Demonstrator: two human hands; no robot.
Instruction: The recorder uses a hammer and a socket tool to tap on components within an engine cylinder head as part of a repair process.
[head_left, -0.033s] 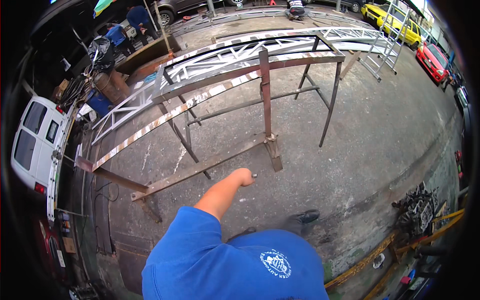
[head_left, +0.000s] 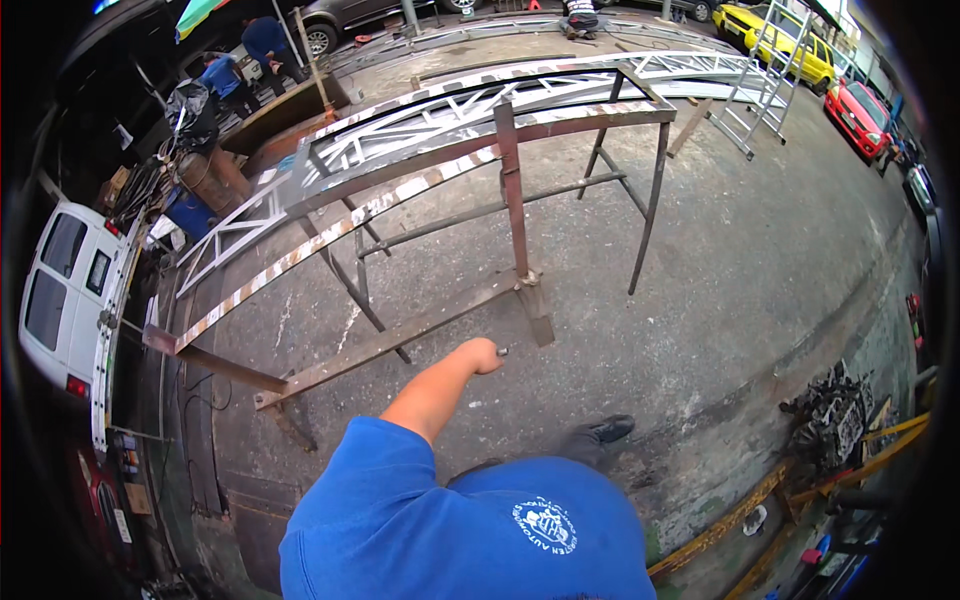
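Small metal piece gripped in closed fingers of left hand, held this side of brown stand. Stand could be knocked by a forward arm swing. Right hand unseen; its fingers cannot be judged.

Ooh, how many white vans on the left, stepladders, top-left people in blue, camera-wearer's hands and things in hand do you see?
White van: 1
Stepladder: 1
People in blue: 2
Left hand: 1
Small object in it, too tiny to name: 1
Total: 6
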